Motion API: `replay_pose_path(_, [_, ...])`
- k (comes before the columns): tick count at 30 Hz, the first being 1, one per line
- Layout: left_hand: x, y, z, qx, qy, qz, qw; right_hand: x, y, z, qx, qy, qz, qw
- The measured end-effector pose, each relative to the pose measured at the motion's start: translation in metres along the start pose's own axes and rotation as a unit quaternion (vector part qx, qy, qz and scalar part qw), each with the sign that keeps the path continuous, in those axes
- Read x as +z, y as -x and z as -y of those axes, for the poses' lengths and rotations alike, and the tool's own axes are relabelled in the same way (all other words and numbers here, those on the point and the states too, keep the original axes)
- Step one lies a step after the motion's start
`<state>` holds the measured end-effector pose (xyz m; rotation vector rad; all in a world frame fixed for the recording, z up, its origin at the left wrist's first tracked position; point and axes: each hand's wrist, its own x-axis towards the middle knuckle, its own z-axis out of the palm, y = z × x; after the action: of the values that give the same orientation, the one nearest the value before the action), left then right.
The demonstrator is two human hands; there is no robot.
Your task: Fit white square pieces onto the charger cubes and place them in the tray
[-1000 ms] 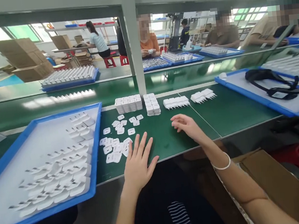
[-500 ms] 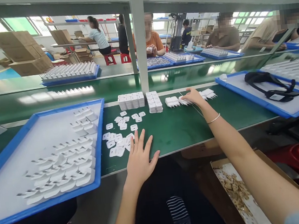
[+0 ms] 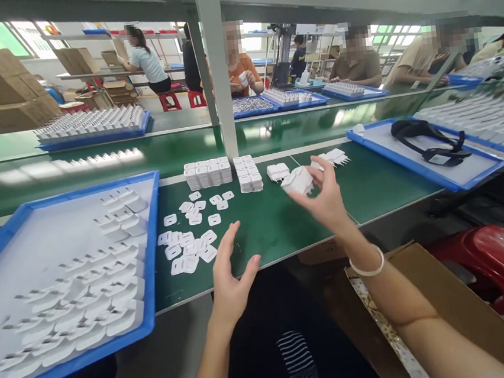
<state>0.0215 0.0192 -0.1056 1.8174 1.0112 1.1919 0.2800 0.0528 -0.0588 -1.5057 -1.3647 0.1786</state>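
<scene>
Between the thumb and fingers of my right hand (image 3: 330, 202) is a small block of white plug chargers (image 3: 298, 178), lifted over the green bench. It seems to be more than one charger side by side; the exact number I cannot tell. Other white chargers with prongs (image 3: 277, 171) lie behind it, and a further group (image 3: 337, 156) sits to the right. My left hand (image 3: 229, 280) hovers at the bench's front edge, thumb and fingers apart, holding nothing. Loose white square plates (image 3: 189, 245) lie scattered just left of it. Stacked white plates (image 3: 208, 174) stand farther back.
On the left, a blue-rimmed tray (image 3: 151, 282) carries rows of pronged chargers. A black strap-like headset (image 3: 430, 145) rests in another blue-rimmed tray (image 3: 403, 165) at right. A grey post (image 3: 217, 85) rises behind the stacks. Below are a cardboard box (image 3: 450, 300) and a red stool (image 3: 486, 267).
My right hand has picked up white chargers from the row and brought them nearer. My left hand has tilted up off the bench, and the view has shifted right.
</scene>
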Motion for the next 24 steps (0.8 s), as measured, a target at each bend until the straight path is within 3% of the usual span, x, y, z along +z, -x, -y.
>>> replay_pose_path(4, [0.031, 0.002, -0.025, -0.079, 0.284, 0.034, 0.955, 0.034, 0.089, 0.041, -0.163, -0.130, -0.092, 0.974])
replay_pose_path(8, [0.040, 0.006, -0.041, -0.153, 0.327, 0.011, 0.932, 0.067, 0.133, 0.053, -0.178, -0.208, -0.137, 0.952])
replay_pose_path(14, [0.019, 0.019, -0.039, -0.185, 0.292, -0.042, 0.937, 0.079, 0.150, 0.053, -0.166, -0.236, -0.041, 0.956])
replay_pose_path(18, [0.014, 0.025, -0.038, -0.176, 0.272, -0.057, 0.944, 0.083, 0.149, 0.058, -0.165, -0.238, -0.043, 0.956])
replay_pose_path(21, [0.013, 0.024, -0.037, -0.171, 0.261, -0.019, 0.950, 0.084, 0.145, 0.058, -0.140, -0.212, -0.029, 0.967])
replay_pose_path(24, [0.012, 0.019, -0.032, -0.173, 0.234, 0.059, 0.955, 0.078, 0.140, 0.052, -0.044, -0.245, 0.027, 0.968])
